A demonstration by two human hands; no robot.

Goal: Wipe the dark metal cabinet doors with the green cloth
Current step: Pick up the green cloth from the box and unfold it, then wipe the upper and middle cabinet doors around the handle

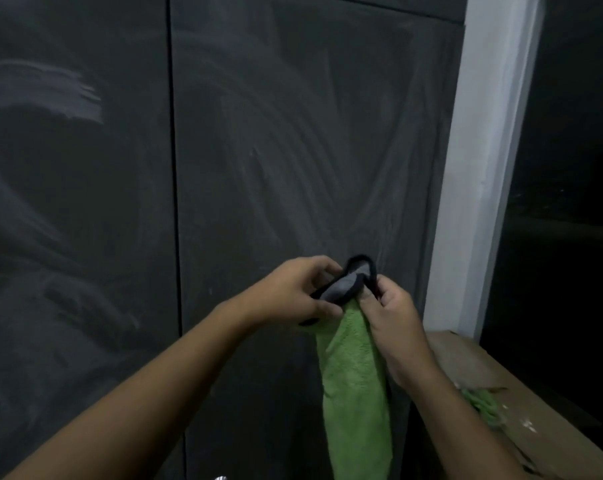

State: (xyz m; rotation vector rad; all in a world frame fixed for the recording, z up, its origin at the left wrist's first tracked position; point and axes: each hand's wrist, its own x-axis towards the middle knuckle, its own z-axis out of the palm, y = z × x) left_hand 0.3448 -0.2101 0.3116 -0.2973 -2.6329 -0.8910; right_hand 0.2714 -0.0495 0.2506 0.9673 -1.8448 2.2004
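Two doors point(78, 237) point(310, 150), one cloth point(355, 375), two hands point(293, 292) point(393, 317)

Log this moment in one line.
left hand grips green cloth | right hand grips its top | cabinet doors streaked

Right cabinet door point(310, 133): dark, streaked with pale wipe marks.
Left cabinet door point(75, 202): adjoining it, likewise streaked.
Green cloth point(355, 393): hangs before the right cabinet door's lower part; grey, black-edged top pinched by left hand point(293, 292) and right hand point(393, 313).
White pillar point(483, 168): just right of that door.
Brown surface point(535, 427): lower right of it, bearing a green scrap point(481, 405).
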